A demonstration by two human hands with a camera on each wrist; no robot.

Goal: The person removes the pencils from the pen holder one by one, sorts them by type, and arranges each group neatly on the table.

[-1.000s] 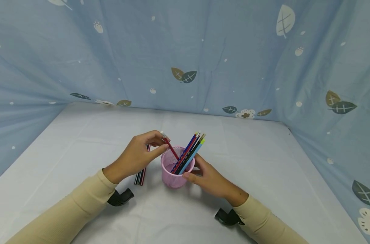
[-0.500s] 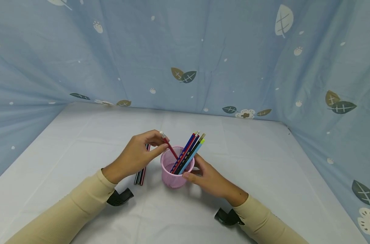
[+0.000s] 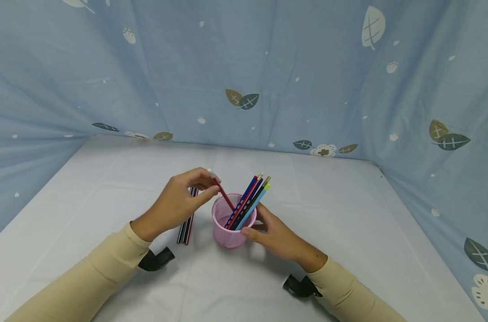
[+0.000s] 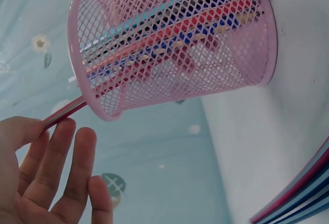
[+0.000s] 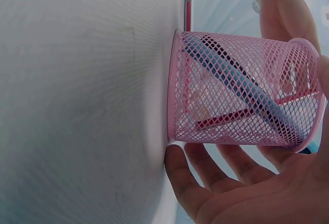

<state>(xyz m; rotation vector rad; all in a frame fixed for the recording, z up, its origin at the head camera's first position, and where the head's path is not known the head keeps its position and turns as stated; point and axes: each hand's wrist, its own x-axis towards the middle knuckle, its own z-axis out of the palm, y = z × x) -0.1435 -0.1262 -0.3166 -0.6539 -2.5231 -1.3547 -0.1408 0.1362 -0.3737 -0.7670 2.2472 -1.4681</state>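
My left hand (image 3: 178, 201) pinches a red pencil (image 3: 223, 192) near its white eraser end, and the pencil's lower part is inside a pink mesh cup (image 3: 229, 239). The left wrist view shows thumb and fingertips of the left hand (image 4: 56, 167) on the pencil just outside the rim. Several pencils, blue, red, black and light blue (image 3: 253, 205), lean together toward the cup's right side. Fingers and thumb of my right hand (image 3: 282, 235) curl round the cup's right side; in the right wrist view that hand (image 5: 247, 183) lies along the mesh wall.
Several dark and red pencils (image 3: 185, 230) lie side by side on the white table (image 3: 328, 201), left of the cup and partly under the left hand. A blue curtain with leaf prints (image 3: 195, 71) stands behind the table and along its sides.
My left hand has moved slightly up and to the left, and the red pencil's eraser end has shifted with it. The right hand and the cup have stayed in place.
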